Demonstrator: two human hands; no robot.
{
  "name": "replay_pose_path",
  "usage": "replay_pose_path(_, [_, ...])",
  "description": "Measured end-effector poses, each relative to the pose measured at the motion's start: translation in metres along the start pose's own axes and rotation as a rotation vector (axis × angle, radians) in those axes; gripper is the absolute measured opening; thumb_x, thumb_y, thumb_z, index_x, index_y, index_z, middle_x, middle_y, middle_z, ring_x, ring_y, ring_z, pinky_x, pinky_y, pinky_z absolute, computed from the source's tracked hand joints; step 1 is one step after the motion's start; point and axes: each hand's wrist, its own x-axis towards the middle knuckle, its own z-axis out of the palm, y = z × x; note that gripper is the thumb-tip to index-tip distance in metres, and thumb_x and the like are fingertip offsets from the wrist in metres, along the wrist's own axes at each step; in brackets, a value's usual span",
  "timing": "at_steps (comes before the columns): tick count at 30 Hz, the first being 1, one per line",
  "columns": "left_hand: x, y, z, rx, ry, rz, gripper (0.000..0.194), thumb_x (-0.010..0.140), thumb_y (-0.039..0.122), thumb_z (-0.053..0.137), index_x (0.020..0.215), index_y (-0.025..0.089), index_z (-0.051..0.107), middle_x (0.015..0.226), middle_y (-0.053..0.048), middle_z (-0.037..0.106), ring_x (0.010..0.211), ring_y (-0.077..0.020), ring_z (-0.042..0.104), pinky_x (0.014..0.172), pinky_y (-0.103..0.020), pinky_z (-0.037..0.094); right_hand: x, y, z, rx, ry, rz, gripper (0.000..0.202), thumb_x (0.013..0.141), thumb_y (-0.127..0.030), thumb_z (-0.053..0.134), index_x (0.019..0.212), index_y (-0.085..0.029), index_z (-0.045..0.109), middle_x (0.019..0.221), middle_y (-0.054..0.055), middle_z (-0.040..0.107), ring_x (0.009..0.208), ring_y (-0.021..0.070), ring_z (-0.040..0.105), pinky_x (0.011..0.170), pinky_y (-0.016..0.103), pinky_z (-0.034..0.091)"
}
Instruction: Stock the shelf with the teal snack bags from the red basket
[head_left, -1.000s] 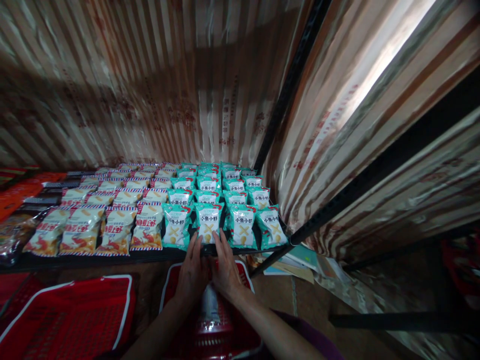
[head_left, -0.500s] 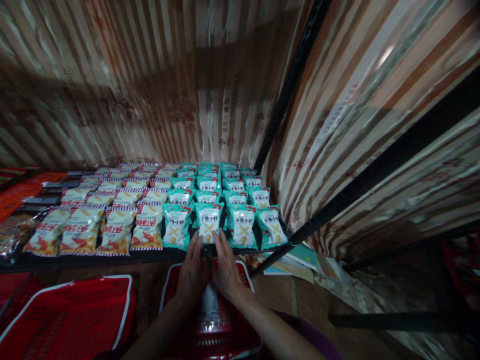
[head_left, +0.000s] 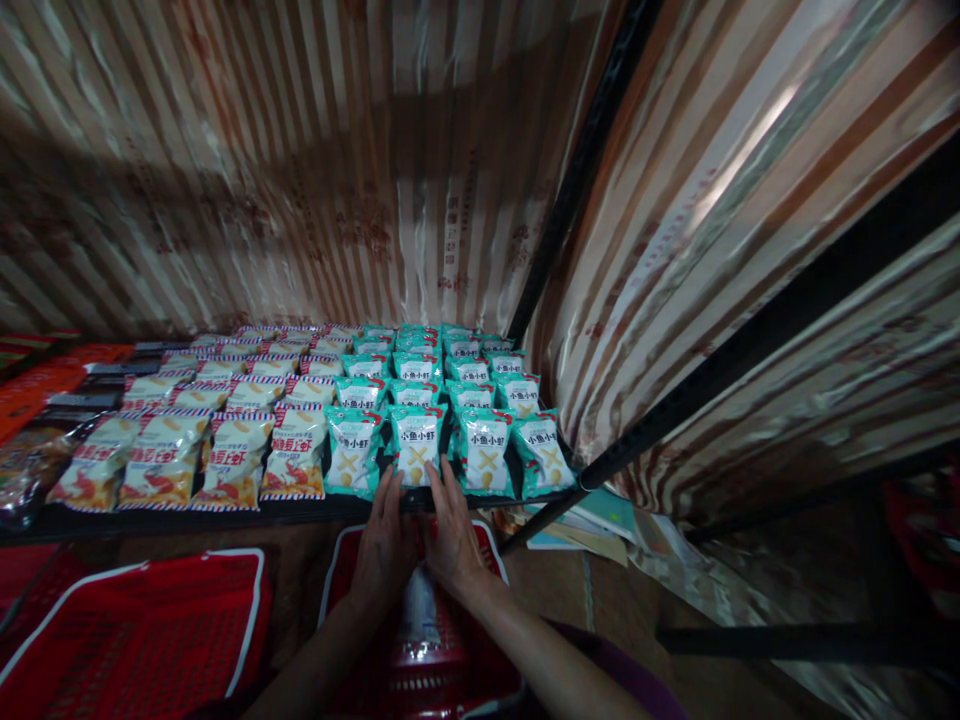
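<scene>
A green-and-white snack bag [head_left: 418, 440] stands upright in the front row on the shelf, between similar bags. My left hand [head_left: 382, 540] is at its lower left corner with the fingers stretched forward. At the bag's lower right, my right hand [head_left: 451, 535] reaches up with straight, slightly spread fingers. Fingertips of both hands rest against the bag's bottom edge. Both thumbs are in shadow and hard to make out. Just left stands another green snack bag [head_left: 352, 450], and to the right a third green bag [head_left: 486, 455].
White-and-orange snack bags [head_left: 163, 458] fill the shelf's middle. Below my hands is a red basket [head_left: 491, 550] with a pale packet [head_left: 420, 605] inside; another red basket [head_left: 142, 640] stands left. A black shelf post [head_left: 645, 430] slants at right, near papers [head_left: 585, 530] on the floor.
</scene>
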Motion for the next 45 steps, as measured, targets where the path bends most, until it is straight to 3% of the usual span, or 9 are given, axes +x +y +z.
replay_pose_path(17, [0.001,0.003,0.005,0.024,0.049,0.008,0.047,0.087,0.014,0.039,0.134,0.014,0.035,0.139,-0.02,0.045,0.129,-0.024,0.044,0.098,-0.042,0.049,0.0,0.002,0.002,0.016,-0.014,-0.017,0.067,0.091,-0.017,0.042,0.15,-0.02,0.01,0.154,0.017,0.017,0.14,0.0289,0.023,0.106,0.05,0.037])
replay_pose_path(30, [0.002,0.011,-0.003,0.084,0.042,0.043,0.047,0.088,0.014,0.039,0.135,0.015,0.035,0.143,-0.019,0.04,0.129,-0.0238,0.045,0.09,-0.037,0.054,0.002,-0.002,-0.004,-0.004,0.035,-0.084,0.069,0.091,-0.018,0.043,0.15,-0.022,0.006,0.157,0.014,0.008,0.142,0.0293,0.017,0.107,0.052,0.035])
replay_pose_path(45, [0.001,0.014,-0.007,0.119,0.025,0.08,0.046,0.088,0.014,0.04,0.134,0.013,0.037,0.143,-0.019,0.041,0.128,-0.0232,0.046,0.092,-0.033,0.052,0.003,-0.001,-0.006,0.004,0.028,-0.105,0.07,0.093,-0.02,0.042,0.15,-0.02,0.003,0.156,0.014,0.009,0.142,0.0281,0.016,0.108,0.051,0.035])
